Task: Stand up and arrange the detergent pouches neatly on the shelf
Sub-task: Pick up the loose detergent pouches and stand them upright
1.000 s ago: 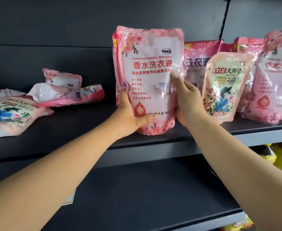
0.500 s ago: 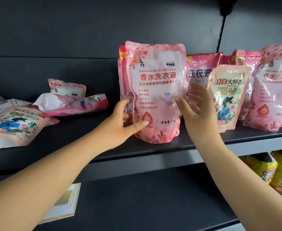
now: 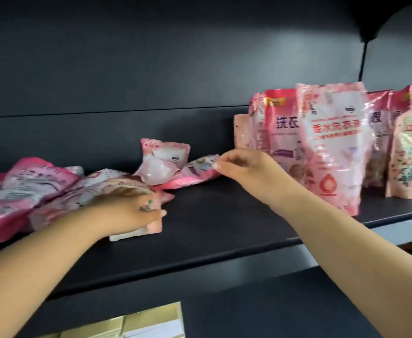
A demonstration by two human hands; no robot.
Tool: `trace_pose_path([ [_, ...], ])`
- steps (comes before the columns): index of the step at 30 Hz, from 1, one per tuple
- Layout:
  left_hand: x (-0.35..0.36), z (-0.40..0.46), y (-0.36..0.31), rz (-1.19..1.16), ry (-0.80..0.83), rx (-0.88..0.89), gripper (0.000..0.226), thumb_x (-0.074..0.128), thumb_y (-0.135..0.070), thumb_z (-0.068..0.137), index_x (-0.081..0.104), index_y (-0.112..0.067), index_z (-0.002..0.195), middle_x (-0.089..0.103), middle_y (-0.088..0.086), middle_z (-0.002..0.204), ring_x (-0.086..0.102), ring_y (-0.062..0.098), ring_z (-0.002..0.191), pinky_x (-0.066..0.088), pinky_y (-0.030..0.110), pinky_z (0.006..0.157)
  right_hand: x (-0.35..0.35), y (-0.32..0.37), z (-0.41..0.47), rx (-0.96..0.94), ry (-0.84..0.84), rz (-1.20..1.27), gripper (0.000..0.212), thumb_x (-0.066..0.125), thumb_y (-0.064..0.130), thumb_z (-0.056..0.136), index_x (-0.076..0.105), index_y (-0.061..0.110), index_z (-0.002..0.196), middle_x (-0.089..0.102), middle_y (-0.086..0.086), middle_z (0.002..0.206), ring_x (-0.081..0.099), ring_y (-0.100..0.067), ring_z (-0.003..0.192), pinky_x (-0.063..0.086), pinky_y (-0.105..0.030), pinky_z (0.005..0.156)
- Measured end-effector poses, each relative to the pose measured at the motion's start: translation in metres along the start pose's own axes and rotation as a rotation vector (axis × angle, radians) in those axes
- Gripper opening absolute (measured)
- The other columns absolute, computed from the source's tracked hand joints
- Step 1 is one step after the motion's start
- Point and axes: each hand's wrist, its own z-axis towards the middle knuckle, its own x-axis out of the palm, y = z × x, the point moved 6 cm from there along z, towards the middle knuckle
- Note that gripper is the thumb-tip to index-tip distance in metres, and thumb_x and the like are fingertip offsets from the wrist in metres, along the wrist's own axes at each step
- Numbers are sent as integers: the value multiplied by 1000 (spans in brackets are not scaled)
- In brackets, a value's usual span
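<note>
A tall pink detergent pouch [image 3: 331, 152] stands upright on the dark shelf [image 3: 224, 230], with nobody holding it, in front of a row of standing pouches [image 3: 283, 132]. My right hand [image 3: 246, 167] reaches left of it, and its curled fingers pinch the end of a pink pouch [image 3: 195, 172] lying flat at mid-shelf. My left hand [image 3: 126, 213] lies on a flat floral pouch [image 3: 117, 189] and grips its right edge. The frame is blurred by motion.
More pouches lie in a heap [image 3: 17, 191] at the far left. A small pouch [image 3: 166, 152] leans against the back wall. A floral pouch [image 3: 409, 157] stands at the right. Pale boxes [image 3: 151, 323] sit on the shelf below.
Both hands let go of the tall pink pouch, which stays standing. The view swung left; my left hand went to the flat floral pouch and my right hand to the lying pink pouch.
</note>
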Motion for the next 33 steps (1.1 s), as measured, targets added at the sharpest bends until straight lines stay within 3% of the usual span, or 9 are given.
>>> trace_pose_path([
  [2,8,0,10,38,11,40,54,19,-64,74,53,-34,103,46,-10,132,37,12,125,26,33,107,15,2,18,9,21,-35,13,62,31,86,67,19,88,67,6,90,57,-5,83,42,-10,69],
  [6,8,-2,32,53,8,-7,34,32,-52,91,49,-42,118,38,-17,134,20,10,137,15,23,107,44,-3,62,14,110,-134,24,64,33,85,68,12,97,63,3,89,53,-6,77,41,-13,66],
  [10,16,-2,43,51,190,-157,60,25,-65,88,27,-37,142,5,-10,156,-1,14,143,2,33,115,72,-17,108,21,202,-159,26,64,34,86,65,13,100,62,3,94,56,-12,91,42,-20,76],
  [16,-11,8,36,-206,178,-214,83,15,-80,68,46,-36,131,37,-18,143,31,2,131,19,16,103,119,-41,152,5,414,-216,62,61,46,84,41,24,139,39,2,145,41,-17,130,32,-28,104],
  [21,-18,23,59,-424,16,-355,77,18,-78,75,54,-31,124,56,-3,128,50,15,118,33,26,95,124,-48,158,-141,232,-306,35,52,31,94,57,23,127,57,3,132,49,-14,121,32,-12,85],
  [24,-14,38,69,-517,-41,-391,112,14,-97,44,64,-16,104,66,2,106,60,19,100,41,31,97,115,-46,155,-169,145,-319,27,52,27,94,68,15,113,67,-2,116,57,-18,110,36,-14,78],
  [28,-3,57,71,-832,-89,-474,105,23,-91,60,58,-9,116,70,4,85,65,24,90,47,40,94,98,-26,143,-214,15,-195,22,56,21,93,73,11,102,70,-7,106,60,-20,103,38,-15,74],
  [30,5,64,67,-1133,-82,-540,83,25,-75,80,52,-3,110,68,19,91,65,30,83,53,37,83,88,-11,136,-239,-40,-122,21,57,20,91,73,9,100,70,-2,106,60,-14,102,38,-15,80],
  [33,18,64,51,-1632,70,-593,80,38,-67,85,49,6,115,59,31,108,66,37,79,59,35,60,81,0,128,-233,-61,21,18,61,20,89,75,12,96,67,11,88,58,-2,89,41,-11,79],
])
